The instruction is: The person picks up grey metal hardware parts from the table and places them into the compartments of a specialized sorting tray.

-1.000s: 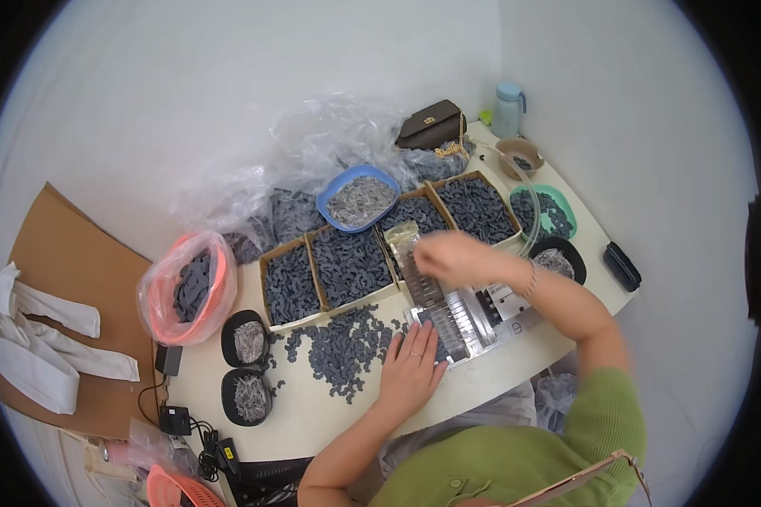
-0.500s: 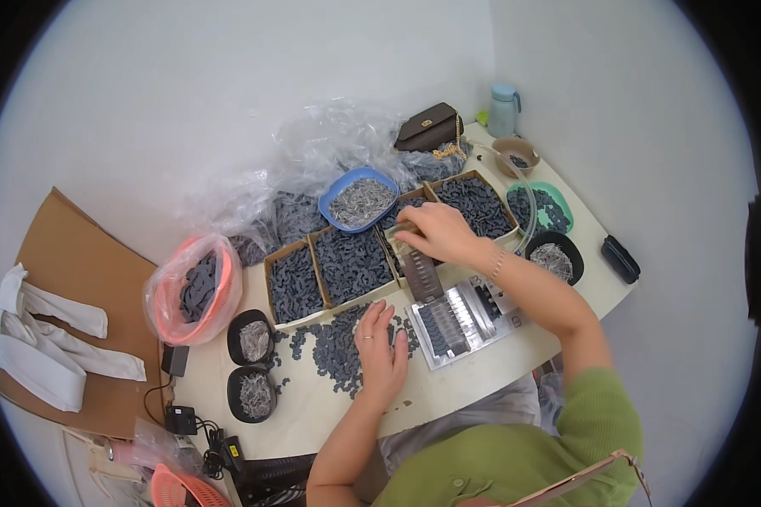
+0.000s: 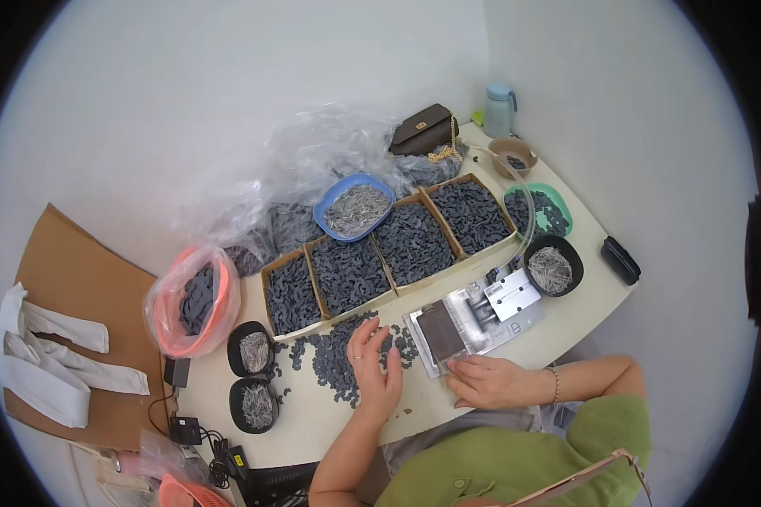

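My left hand (image 3: 375, 376) is open, fingers apart and pointing away from me, beside a loose pile of small dark grey pieces (image 3: 334, 363). My right hand (image 3: 490, 382) lies low at the near edge of a metal fixture (image 3: 478, 345). Its fingers point left, with the fingertips against the near edge of a brown rectangular plate (image 3: 441, 332), which lies flat on the fixture's left part. A silver block (image 3: 512, 296) sits on the fixture's right part. What lies under the plate is hidden.
Behind stand cardboard compartments (image 3: 347, 275) full of dark pieces. A blue tray (image 3: 355, 207) and black bowls (image 3: 254, 348) hold thin metal pins. At the right are another black bowl (image 3: 553, 265) and a green tray (image 3: 538, 209); a pink basket (image 3: 192, 300) stands left.
My right hand has come down from over the compartments to the fixture's near edge. The brown plate, upright before, now lies flat. The silver block now shows. My left hand has hardly moved.
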Available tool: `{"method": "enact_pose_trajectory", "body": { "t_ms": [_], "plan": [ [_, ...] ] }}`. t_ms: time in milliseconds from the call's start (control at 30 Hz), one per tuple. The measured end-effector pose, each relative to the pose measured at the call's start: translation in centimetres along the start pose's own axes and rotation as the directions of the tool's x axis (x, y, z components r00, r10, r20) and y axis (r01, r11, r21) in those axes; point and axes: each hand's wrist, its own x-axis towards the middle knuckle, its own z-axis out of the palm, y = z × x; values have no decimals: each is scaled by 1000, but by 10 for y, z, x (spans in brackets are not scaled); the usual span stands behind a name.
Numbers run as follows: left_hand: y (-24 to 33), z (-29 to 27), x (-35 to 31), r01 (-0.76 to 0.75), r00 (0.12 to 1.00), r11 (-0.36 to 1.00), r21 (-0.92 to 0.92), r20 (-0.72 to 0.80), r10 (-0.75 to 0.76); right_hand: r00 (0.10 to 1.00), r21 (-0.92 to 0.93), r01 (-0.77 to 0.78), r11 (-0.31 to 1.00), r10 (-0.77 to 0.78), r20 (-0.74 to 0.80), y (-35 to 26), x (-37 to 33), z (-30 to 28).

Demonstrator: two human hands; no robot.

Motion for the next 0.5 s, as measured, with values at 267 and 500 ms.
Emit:
{"method": "enact_pose_trajectory", "body": {
  "t_ms": [267, 500],
  "plan": [
    [7, -10, 14, 78, 981, 996, 38, 173, -84, 989, -93, 93, 991, -102, -104, 20, 4, -2],
    [21, 5, -7, -358, 848, 917, 177, 473, 239, 814, 416, -365, 833, 502, -291, 105, 69, -4]
  ]
}}
